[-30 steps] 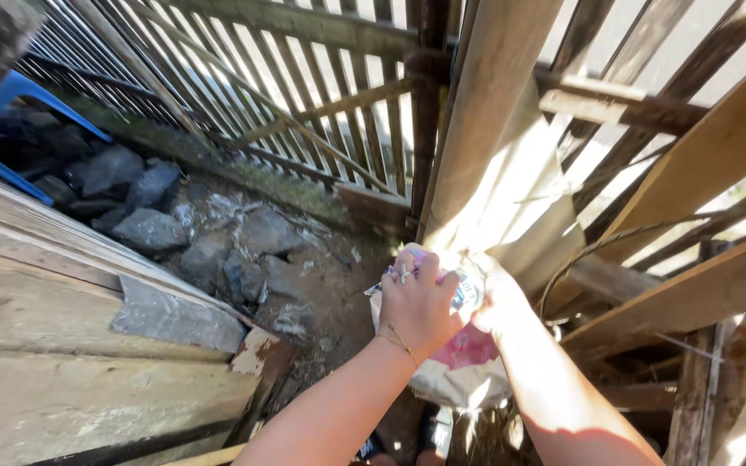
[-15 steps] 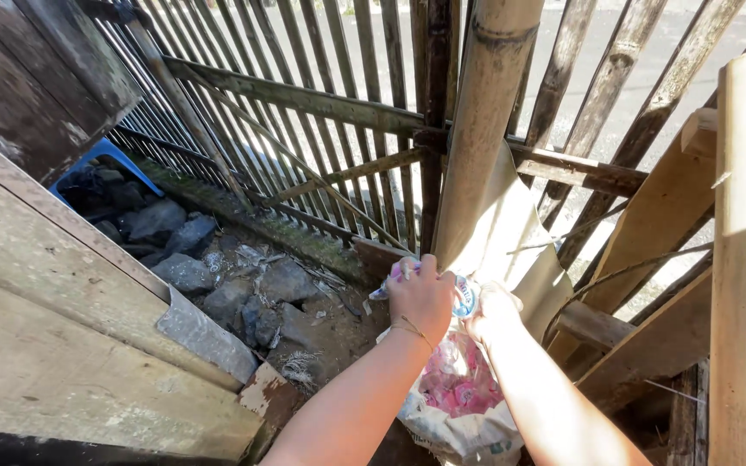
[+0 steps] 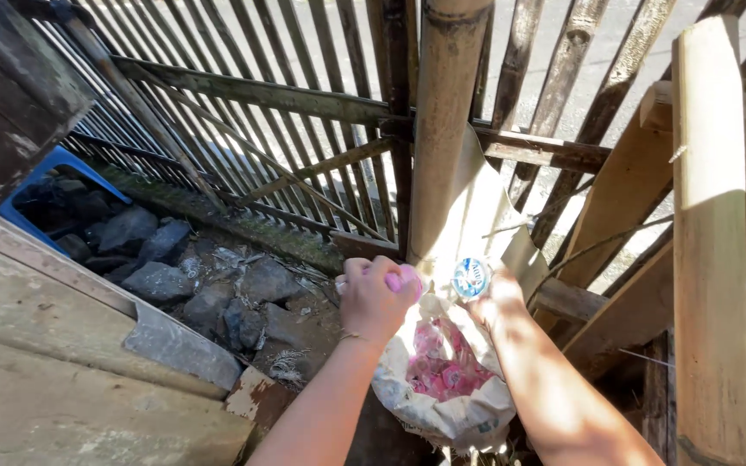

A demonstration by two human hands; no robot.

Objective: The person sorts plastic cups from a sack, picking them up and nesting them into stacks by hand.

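Centre of frame, slightly below the middle: the left hand (image 3: 376,299) is closed around a small pink plastic piece (image 3: 406,279), which shows at the fingertips; thin bracelet at the wrist. Just to the right of it, the right hand (image 3: 496,298) is curled around a small round blue-and-white plastic cup (image 3: 471,278), its printed lid turned toward the camera; most of the cup body is hidden by the fingers. Both hands sit directly above the open mouth of a white woven plastic sack (image 3: 451,412), which hangs at lower centre and holds a heap of pink wrappers (image 3: 442,367). Whether the hands touch the sack rim cannot be told. Right behind the hands a thick upright bamboo post (image 3: 442,121) rises to the top edge, with a pale sheet (image 3: 481,207) wrapped at its foot. A dark wooden slat fence (image 3: 287,129) fills the upper part. Grey rocks (image 3: 161,267) lie on the dirt at centre left; a blue plastic crate (image 3: 32,185) sits at far left. A pale upright wooden plank (image 3: 710,259) stands at right.
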